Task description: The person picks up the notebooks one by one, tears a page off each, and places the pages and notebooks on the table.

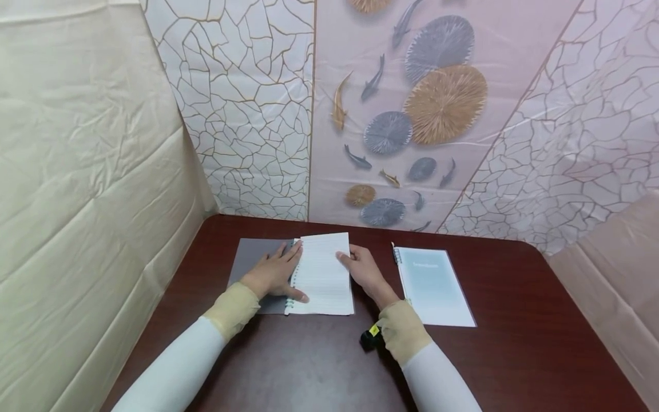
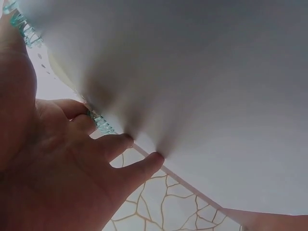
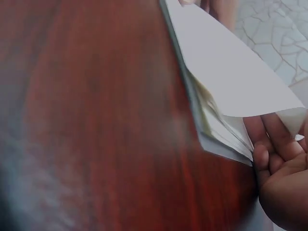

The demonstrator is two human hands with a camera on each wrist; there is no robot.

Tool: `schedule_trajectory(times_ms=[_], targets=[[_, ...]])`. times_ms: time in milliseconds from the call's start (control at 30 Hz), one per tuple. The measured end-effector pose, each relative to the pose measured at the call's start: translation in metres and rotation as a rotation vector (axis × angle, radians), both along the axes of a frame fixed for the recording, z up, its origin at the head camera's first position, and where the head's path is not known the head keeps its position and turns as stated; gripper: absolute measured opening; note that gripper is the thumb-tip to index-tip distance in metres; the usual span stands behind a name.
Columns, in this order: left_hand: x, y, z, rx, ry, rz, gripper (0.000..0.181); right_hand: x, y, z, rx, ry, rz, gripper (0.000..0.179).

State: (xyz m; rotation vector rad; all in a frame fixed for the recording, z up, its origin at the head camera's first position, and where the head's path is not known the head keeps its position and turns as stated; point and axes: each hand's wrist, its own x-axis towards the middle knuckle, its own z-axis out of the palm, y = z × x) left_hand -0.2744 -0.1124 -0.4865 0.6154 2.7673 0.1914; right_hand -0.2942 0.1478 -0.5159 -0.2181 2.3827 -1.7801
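Observation:
A spiral notebook (image 1: 321, 286) lies open on the table, its grey cover (image 1: 247, 257) folded out to the left and lined pages on the right. My left hand (image 1: 275, 270) rests with spread fingers across the cover and the teal coil binding (image 2: 103, 124). At the right edge of the pages, my right hand (image 1: 362, 268) pinches a sheet between thumb and fingers. That sheet (image 3: 231, 72) is lifted and bowed above the stack in the right wrist view, the fingers curled beneath it.
A second spiral notebook (image 1: 432, 280) with a pale blue cover lies to the right on the dark red-brown table (image 1: 515, 320). Near the right wrist is a small black object (image 1: 368, 340) with a yellow label. Patterned cloth (image 1: 247, 114) hangs behind the table.

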Motion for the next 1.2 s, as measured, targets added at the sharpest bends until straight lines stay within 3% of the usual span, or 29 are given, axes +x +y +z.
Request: schedule_trajectory(times_ms=[100, 200, 367, 533, 1200], targets=[[0.000, 0.000, 0.001, 0.006, 0.005, 0.001, 0.135, 0.003, -0.003, 0.004, 0.067, 0.026, -0.004, 0.039], [-0.001, -0.001, 0.000, 0.004, 0.004, 0.010, 0.136, 0.008, -0.005, 0.010, 0.200, 0.056, 0.018, 0.042], [-0.002, -0.006, 0.000, 0.008, 0.008, 0.021, 0.137, 0.023, -0.004, 0.019, 0.383, 0.099, 0.081, 0.023], [-0.001, -0.008, 0.000, 0.013, 0.008, 0.019, 0.136, 0.036, -0.002, 0.022, 0.358, 0.088, 0.088, 0.019], [0.000, -0.004, -0.001, 0.026, -0.023, 0.000, 0.135, 0.068, 0.017, 0.004, 0.261, 0.067, 0.062, 0.023]])
